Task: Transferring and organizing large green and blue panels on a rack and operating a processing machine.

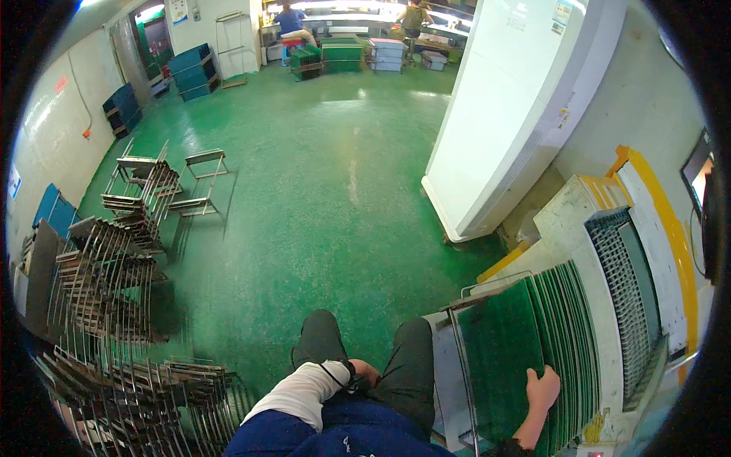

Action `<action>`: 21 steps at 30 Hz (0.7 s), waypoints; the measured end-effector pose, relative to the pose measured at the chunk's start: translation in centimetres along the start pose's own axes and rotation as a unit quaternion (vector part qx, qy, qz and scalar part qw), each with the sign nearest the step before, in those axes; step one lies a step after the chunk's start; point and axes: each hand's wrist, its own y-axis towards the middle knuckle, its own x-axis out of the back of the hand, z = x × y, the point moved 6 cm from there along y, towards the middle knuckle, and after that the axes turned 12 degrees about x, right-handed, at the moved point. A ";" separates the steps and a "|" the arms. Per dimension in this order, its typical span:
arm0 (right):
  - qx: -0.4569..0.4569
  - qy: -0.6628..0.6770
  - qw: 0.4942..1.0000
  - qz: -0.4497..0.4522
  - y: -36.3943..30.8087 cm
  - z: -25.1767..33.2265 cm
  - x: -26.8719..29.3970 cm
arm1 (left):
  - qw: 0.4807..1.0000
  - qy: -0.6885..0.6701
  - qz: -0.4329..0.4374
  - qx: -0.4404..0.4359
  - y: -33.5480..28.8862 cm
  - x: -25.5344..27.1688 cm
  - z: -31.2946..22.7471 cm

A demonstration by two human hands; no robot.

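Observation:
My right hand (542, 390) reaches into a row of thin green boards (565, 335) standing upright side by side in a metal rack (455, 335). Its fingers are bent over the edge of one green board (499, 335), whose broad face shows toward my legs. My left hand (365, 373) lies in my lap between my thighs, below a white sleeve and a dark wristband. Its fingers are hidden, so I cannot tell whether it holds anything.
Beyond the boards is a pale machine with a slatted opening (620, 259) and yellow edging. A tall white cabinet (491, 114) stands ahead on the right. Stacked metal racks (106, 282) crowd the left. Far off, two people sit at lit benches near crates (341, 55).

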 end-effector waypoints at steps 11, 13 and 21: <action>0.044 0.031 0.998 -0.009 -0.2 -1.7 -1.1 | 0.989 -0.082 -0.087 -0.092 -5.9 1.8 -1.9; 0.063 0.012 0.997 -0.031 -0.5 -2.5 -1.8 | 0.986 -0.074 -0.090 -0.124 -6.8 2.2 -2.8; 0.118 0.036 0.992 -0.039 1.2 0.6 4.9 | 0.989 -0.008 -0.123 -0.077 -3.8 1.3 -0.8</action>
